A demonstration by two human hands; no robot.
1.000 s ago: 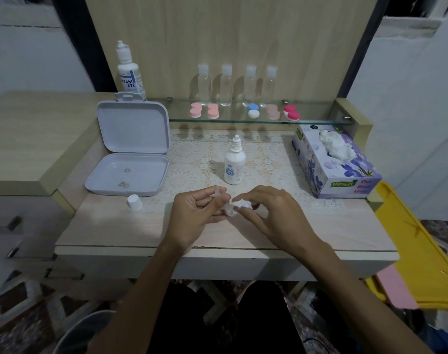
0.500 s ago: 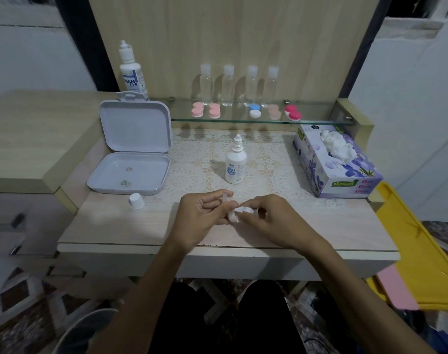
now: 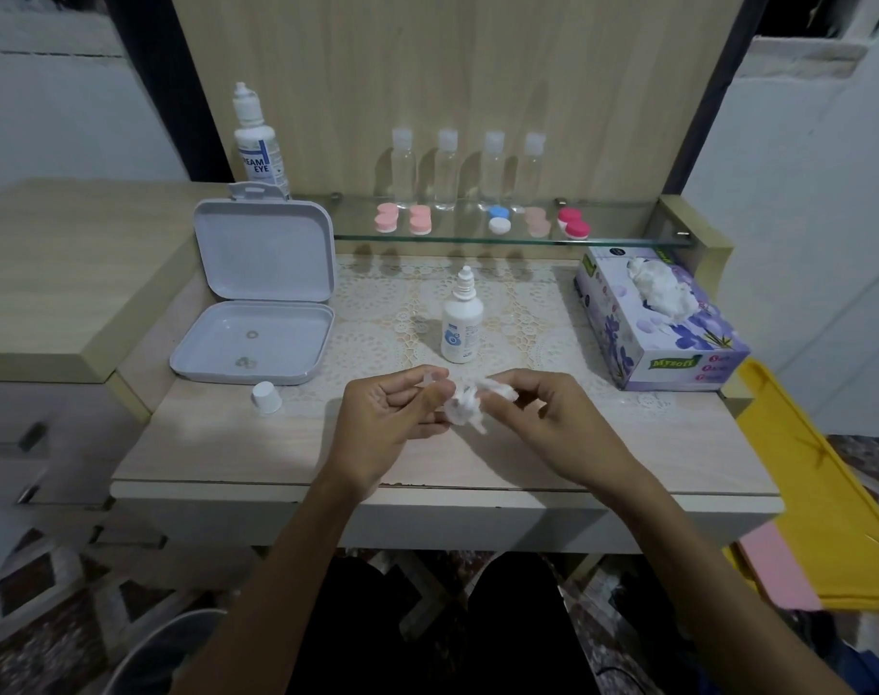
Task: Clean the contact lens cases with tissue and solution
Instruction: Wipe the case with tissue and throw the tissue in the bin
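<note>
Two bare hands meet just above the front of the pale wooden desk (image 3: 226, 459). The left hand (image 3: 387, 418) pinches something small and pale between thumb and fingers. It may be a contact lens case piece (image 3: 433, 381), but it is too small and hidden to tell for sure. The right hand (image 3: 547, 418) pinches a crumpled white tissue (image 3: 465, 407) and presses it against that small thing. I think this is the wiping step.

At 12 o'clock from the hands stands the small white solution bottle (image 3: 461, 327), with its nozzle bare. Its little white cap (image 3: 266, 397) sits at 9 o'clock from the hands, well apart from the bottle. The open grey plastic box (image 3: 256, 318) lies at 10 o'clock. The purple flowered tissue box (image 3: 663, 323) is at 2 o'clock. On the glass shelf (image 3: 618, 233) at 12 o'clock, farther back, wait more round lens cases (image 3: 482, 223) in pink, blue and white, and red. Those look untouched, so much of the job seems left.

What could go wrong? The tiny piece could slip out of the left fingers and roll off the desk edge if the rubbing is too hard. The thin tissue could tear and leave bits inside. A bump from a hand could tip the open bottle, close by, and spill it.
</note>
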